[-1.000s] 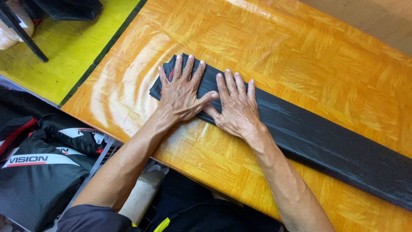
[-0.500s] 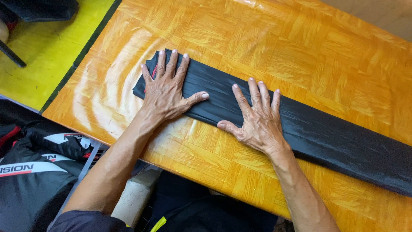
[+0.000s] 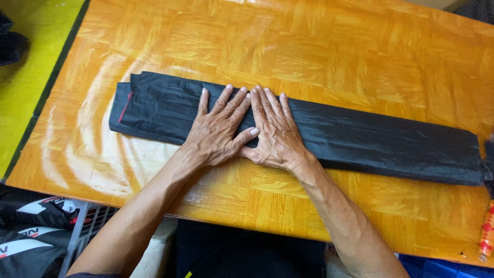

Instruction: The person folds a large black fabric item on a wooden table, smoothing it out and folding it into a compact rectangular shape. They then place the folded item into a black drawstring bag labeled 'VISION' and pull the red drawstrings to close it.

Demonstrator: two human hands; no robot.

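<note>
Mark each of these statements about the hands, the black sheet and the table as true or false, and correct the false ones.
1. Both hands lie flat on the folded black sheet. True.
2. The left hand and right hand are far apart. False: they lie side by side, thumbs meeting.
3. The sheet lies on an orange wooden table. True.
4. The sheet is crumpled into a ball. False: it is folded into a long flat strip.
5. The right hand holds scissors. False: it holds nothing.
</note>
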